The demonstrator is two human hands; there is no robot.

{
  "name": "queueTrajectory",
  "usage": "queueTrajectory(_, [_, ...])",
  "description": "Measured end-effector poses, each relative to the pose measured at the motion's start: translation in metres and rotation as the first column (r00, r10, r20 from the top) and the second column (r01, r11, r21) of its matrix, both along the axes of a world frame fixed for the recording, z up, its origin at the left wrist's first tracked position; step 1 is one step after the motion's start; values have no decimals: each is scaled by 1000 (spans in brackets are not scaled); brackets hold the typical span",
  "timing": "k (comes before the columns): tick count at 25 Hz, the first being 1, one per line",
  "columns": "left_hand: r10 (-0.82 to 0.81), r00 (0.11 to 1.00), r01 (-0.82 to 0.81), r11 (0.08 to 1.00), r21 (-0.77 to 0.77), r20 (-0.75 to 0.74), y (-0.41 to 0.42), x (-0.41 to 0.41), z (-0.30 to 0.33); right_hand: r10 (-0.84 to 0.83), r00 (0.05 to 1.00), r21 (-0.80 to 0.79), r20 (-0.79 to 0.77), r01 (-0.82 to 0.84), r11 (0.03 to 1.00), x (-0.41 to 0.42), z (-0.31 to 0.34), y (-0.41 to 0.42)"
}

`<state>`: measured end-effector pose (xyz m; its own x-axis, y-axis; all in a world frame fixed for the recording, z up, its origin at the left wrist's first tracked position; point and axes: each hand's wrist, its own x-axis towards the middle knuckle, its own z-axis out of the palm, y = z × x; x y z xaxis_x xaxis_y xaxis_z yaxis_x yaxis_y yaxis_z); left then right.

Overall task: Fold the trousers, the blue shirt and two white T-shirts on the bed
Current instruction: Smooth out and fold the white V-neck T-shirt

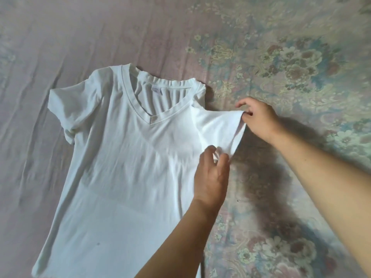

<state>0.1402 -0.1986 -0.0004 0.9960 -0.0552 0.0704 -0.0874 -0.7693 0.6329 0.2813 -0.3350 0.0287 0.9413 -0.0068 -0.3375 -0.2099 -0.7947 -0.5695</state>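
White V-neck T-shirt (124, 157) lies face up, flat on the bed (281, 57), thin soft knit, lightly creased; near sleeve (218, 129) lifted taut. Right hand (259, 119) pinches the sleeve hem, left hand (212, 175) pinches its underarm corner. Step looks like squaring the sleeve before folding; next move probably calls for laying it inward over the chest, smooth, on the floral sheet.

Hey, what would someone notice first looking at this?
A white V-neck T-shirt spread flat, front up, across the left and middle of the floral bedsheet. At its sleeve nearest the picture's right, the right hand pinches the cuff's upper corner while the left hand pinches the lower edge.
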Motion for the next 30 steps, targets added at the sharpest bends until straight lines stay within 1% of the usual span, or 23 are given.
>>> queueTrajectory(2, [-195, 978, 177, 962, 207, 71, -30, 5, 0, -54, 999, -89, 10, 54, 995, 2, -4, -43])
queueTrajectory(4, [-314, 949, 290, 892, 348, 16, -54, 13, -5, -62, 998, -203, 28, 66, 977, -1, -13, -70])
queueTrajectory(5, [-354, 934, 340, 849, 405, -41, -63, 16, -11, -22, 1000, -256, 15, 25, 966, -5, -20, -80])
queueTrajectory(6, [-373, 923, 373, 812, 449, -92, -69, 18, -18, 74, 997, -325, -23, -77, 943, -9, -27, -87])
queueTrajectory(7, [-386, 914, 395, 788, 472, -121, -72, 18, -25, 236, 969, -413, -66, -242, 878, -14, -36, -92])
queueTrajectory(8, [-401, 909, 405, 779, 478, -117, -73, 17, -31, 423, 904, -493, -63, -397, 774, -20, -42, -96])
queueTrajectory(9, [-413, 906, 403, 780, 478, -89, -72, 15, -37, 584, 811, -563, -31, -497, 660, -24, -51, -100])
queueTrajectory(11, [-434, 901, 373, 794, 480, 16, -68, 11, -46, 741, 669, -655, 52, -537, 532, -28, -59, -109])
queueTrajectory(12, [-440, 896, 362, 805, 470, 64, -65, 10, -48, 762, 643, -666, 77, -536, 519, -28, -58, -110])
queueTrajectory(13, [-453, 887, 366, 813, 453, 95, -62, 10, -49, 751, 652, -654, 103, -524, 545, -27, -58, -112])
queueTrajectory(15, [-507, 857, 422, 792, 440, 90, -59, 11, -54, 682, 722, -618, 116, -485, 618, -23, -56, -116])
queueTrajectory(17, [-522, 852, 459, 774, 435, 29, -58, 14, -57, 630, 776, -547, 38, -511, 663, -25, -53, -114])
queueTrajectory(20, [-421, 906, 398, 825, 402, -33, -63, 17, -54, 604, 794, -544, 67, -479, 689, -35, -53, -110])
queueTrajectory(21, [-372, 922, 381, 833, 400, -103, -65, 18, -50, 554, 828, -522, 83, -438, 732, -37, -54, -109])
queueTrajectory(22, [-330, 926, 377, 840, 390, -184, -66, 19, -47, 446, 893, -486, 62, -363, 795, -39, -51, -103])
queueTrajectory(23, [-306, 918, 383, 847, 368, -252, -67, 20, -47, 300, 953, -446, 38, -252, 858, -38, -49, -96])
queueTrajectory(24, [-302, 901, 400, 856, 327, -312, -68, 21, -50, 134, 991, -393, -5, -126, 911, -34, -48, -89])
queueTrajectory(25, [-309, 893, 403, 871, 280, -327, -69, 21, -55, -22, 997, -333, -76, -5, 943, -31, -51, -84])
queueTrajectory(26, [-313, 902, 381, 900, 210, -297, -68, 20, -59, -129, 980, -267, -152, 85, 960, -29, -52, -77])
queueTrajectory(27, [-303, 921, 334, 938, 95, -245, -67, 18, -61, -191, 961, -193, -198, 153, 969, -27, -52, -72])
queueTrajectory(28, [-262, 940, 254, 965, -62, -220, -65, 17, -56, -252, 941, -97, -225, 236, 967, -25, -49, -68])
queueTrajectory(29, [-196, 948, 136, 962, -238, -252, -60, 18, -44, -320, 910, 35, -262, 341, 939, -23, -43, -66])
queueTrajectory(30, [-126, 940, -14, 914, -404, -317, -50, 19, -29, -381, 864, 185, -330, 455, 871, -22, -32, -60])
